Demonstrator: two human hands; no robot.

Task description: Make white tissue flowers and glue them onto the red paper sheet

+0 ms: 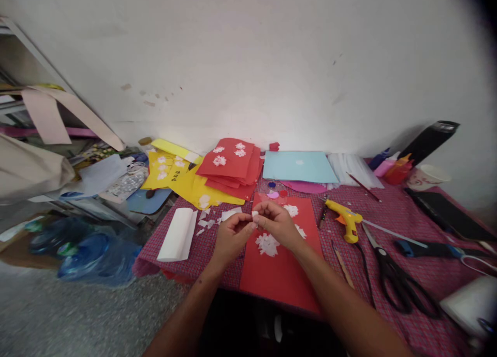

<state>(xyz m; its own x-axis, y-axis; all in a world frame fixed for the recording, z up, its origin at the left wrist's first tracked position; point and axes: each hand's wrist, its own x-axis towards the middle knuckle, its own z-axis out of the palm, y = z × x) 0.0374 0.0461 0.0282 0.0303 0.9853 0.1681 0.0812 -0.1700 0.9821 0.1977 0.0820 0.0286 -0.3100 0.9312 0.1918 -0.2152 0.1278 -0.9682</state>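
Left hand (pixel 231 238) and right hand (pixel 278 225) both pinching, fingertips meeting on a white paper scrap (pixel 254 215), dead center of the clock. Its shape's unreadable (my fingers cover most of it). Red sheet (pixel 277 287) at 5 o'clock, partly under my right forearm; white flower (pixel 267 244) on it, top edge tucked behind my hand. Scissors (pixel 399 282) at 4, blurry white bundle (pixel 471 302) beyond, cut off by the frame.
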